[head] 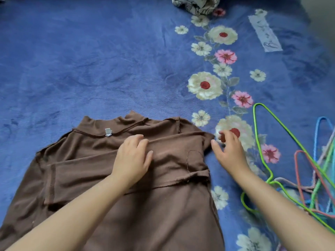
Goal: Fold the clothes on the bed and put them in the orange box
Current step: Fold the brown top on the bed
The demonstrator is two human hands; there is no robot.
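A brown long-sleeved top [87, 160] lies inside out on the blue bed cover, collar away from me, with a small white label at the neck. Its right sleeve is folded across the chest toward the left. My left hand [133, 157] rests palm down on that folded sleeve, fingers spread and pressing it flat. My right hand [229, 150] hovers just past the top's right shoulder edge, fingers apart and holding nothing; its fingertips are close to the fold at the shoulder. The orange box is not in view.
The blue floral bed cover [90, 60] fills the view. A tangle of wire hangers, green [282, 129], blue and pink, lies at the right edge near my right forearm. A crumpled patterned cloth [195, 5] sits at the far top. A pale label patch [265, 33] is sewn on the cover.
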